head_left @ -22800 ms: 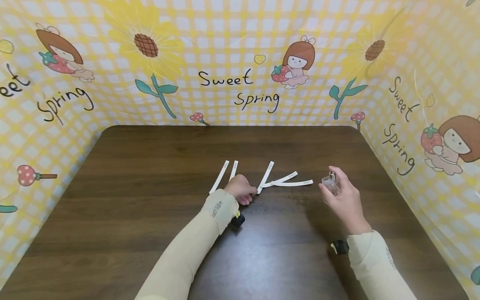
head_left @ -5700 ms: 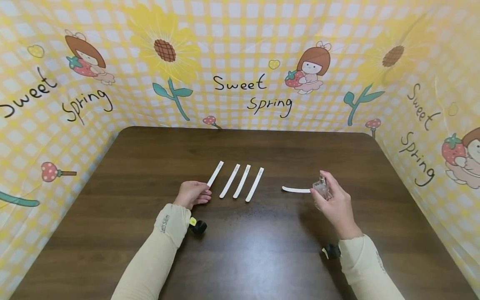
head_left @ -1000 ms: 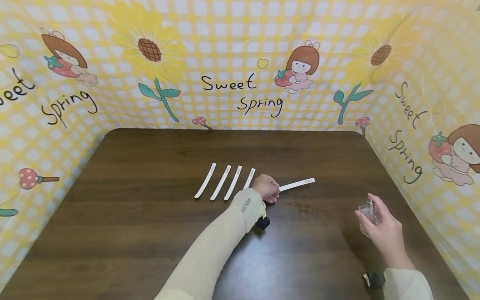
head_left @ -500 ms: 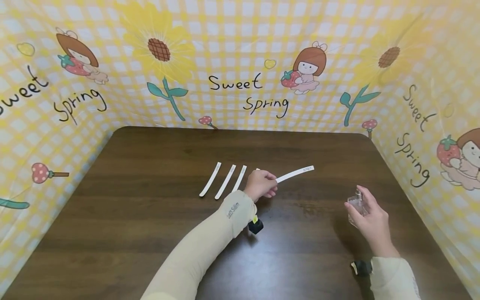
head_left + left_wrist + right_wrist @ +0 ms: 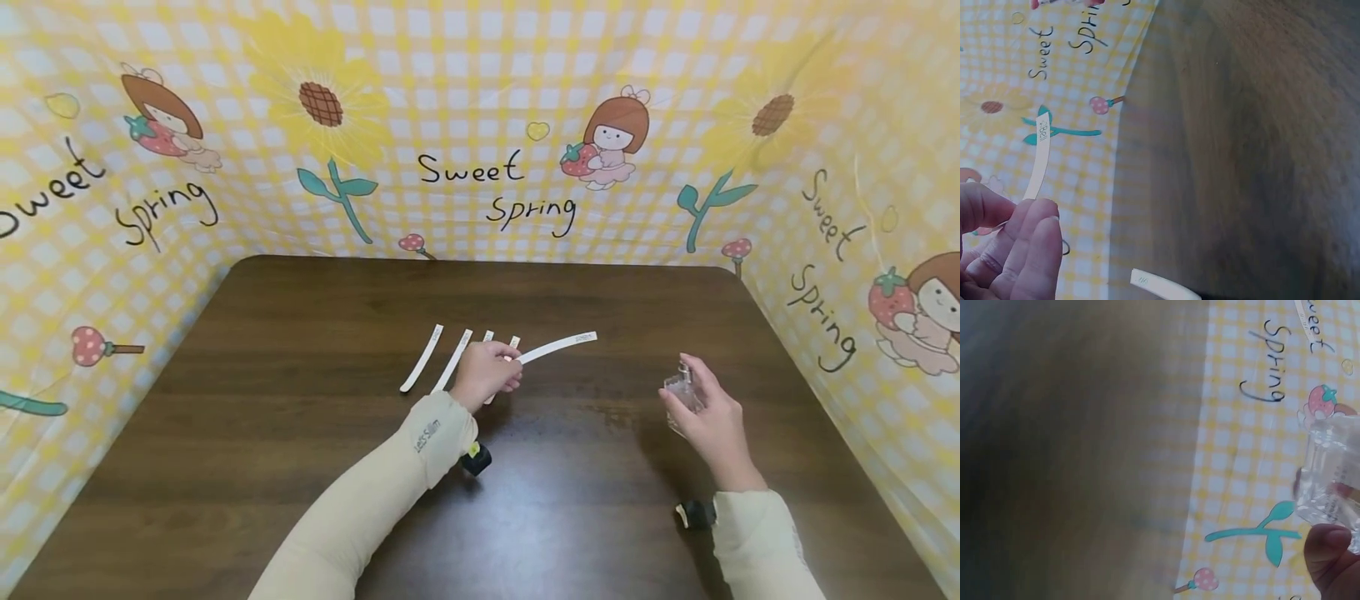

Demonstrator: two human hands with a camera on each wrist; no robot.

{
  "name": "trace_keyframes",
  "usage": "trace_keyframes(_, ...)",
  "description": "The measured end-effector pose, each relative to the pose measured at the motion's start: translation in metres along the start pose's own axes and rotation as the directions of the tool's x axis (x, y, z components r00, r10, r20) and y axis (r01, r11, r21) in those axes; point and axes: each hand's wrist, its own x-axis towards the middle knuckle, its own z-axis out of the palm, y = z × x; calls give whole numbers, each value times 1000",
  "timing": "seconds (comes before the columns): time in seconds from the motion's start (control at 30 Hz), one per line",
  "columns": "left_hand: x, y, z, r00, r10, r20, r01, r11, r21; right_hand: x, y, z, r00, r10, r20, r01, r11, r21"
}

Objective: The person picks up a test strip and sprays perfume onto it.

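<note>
In the head view my left hand point(image 5: 483, 377) pinches a white paper test strip point(image 5: 558, 346) by its left end. The strip points right, bends slightly, and has small print near its free end; the left wrist view shows the thumb and fingers gripping it too. Below that hand, a row of similar strips point(image 5: 422, 358) lies slanted on the table, some partly covered by it. To the right, my right hand point(image 5: 716, 429) holds a clear glass perfume bottle point(image 5: 681, 393) upright, index finger on the spray top. In the right wrist view the bottle point(image 5: 1329, 475) is cut off by the frame edge.
The dark wooden table point(image 5: 337, 517) has a patch of small wet-looking spots point(image 5: 615, 411) between the hands. A yellow checked cloth point(image 5: 465, 92) with printed figures stands round its back and sides. Each wrist wears a small black camera.
Over the last second, my left hand has brought the pinched strip leftward, above the row. My right hand has moved left and away with the bottle. Earlier, a loose strip lay by the bottle.
</note>
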Motion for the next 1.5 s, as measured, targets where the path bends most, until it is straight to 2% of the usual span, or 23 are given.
trace_keyframes(0.1, -5, -1, -7, 1000, 18, 21, -19, 999, 39, 5, -6, 2, 996, -1, 85, 0, 1000, 3)
trace_keyframes(0.2, -11, -3, -12, 998, 26, 48, -31, 995, 91, 9, -12, 5, 985, -7, 174, 9, 1000, -15)
trace_keyframes(0.4, -22, -8, -25, 999, 2, 42, -7, 993, 121, 22, -28, 14, 941, 0, 339, 20, 998, -55)
trace_keyframes(0.47, -25, -10, -30, 999, 5, 41, -11, 991, 136, 27, -34, 17, 927, 2, 375, 29, 997, -76)
trace_keyframes(0.53, -27, -13, -35, 999, 18, 30, -22, 986, 163, 33, -40, 21, 922, -11, 388, 52, 994, -95)
trace_keyframes(0.63, -29, -16, -44, 1000, 28, 2, -27, 984, 177, 40, -49, 29, 922, -34, 387, 72, 994, -85)
trace_keyframes(0.83, -30, -20, -55, 999, -40, -19, 42, 997, 70, 46, -59, 41, 931, -52, 360, 77, 996, -54)
trace_keyframes(0.97, -32, -23, -60, 997, -70, -33, 72, 996, 54, 45, -64, 47, 940, -83, 332, 89, 996, -2)
trace_keyframes(1.07, -33, -20, -63, 997, -79, -26, 80, 996, 47, 45, -67, 49, 950, -115, 291, 108, 993, 38)
trace_keyframes(1.23, -35, -17, -68, 996, -93, -10, 93, 995, 19, 41, -68, 52, 958, -139, 250, 133, 990, 42)
trace_keyframes(1.33, -37, -15, -73, 995, -96, -13, 96, 995, -7, 39, -67, 53, 960, -138, 242, 130, 990, 48)
trace_keyframes(1.5, -38, -14, -82, 995, -101, -16, 100, 993, -65, 36, -66, 54, 971, -91, 220, 80, 995, 60)
